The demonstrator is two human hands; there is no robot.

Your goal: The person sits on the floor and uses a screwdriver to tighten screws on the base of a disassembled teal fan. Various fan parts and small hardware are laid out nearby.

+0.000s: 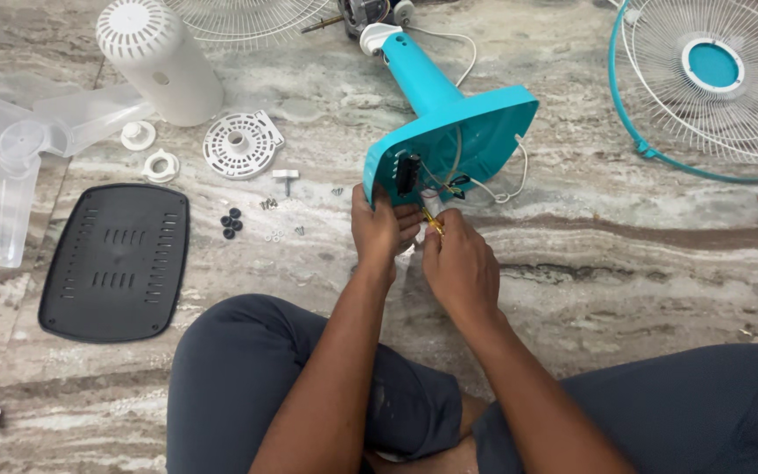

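We keep the left hand [377, 230] clamped on the near rim of the teal fan base [449, 140], steadying it, while the right hand [460, 263] pinches the yellow-handled tool [432, 223] square to the wiring.

Bare marble floor [642, 254] is lying open to the right of the teal fan base [449, 140]. Leftward, loose screws [269, 204], small black rubber feet [232, 223] and a black base cover [116, 262] are crowding the way; white wires [506, 184] are trailing beside the base.

Two fan grilles [712, 79], one teal fan base [449, 132], one black base plate [116, 262], one clear blade [24, 145], one white motor cover [158, 61], perhaps four black rubber feet [232, 223], two hands [377, 230].
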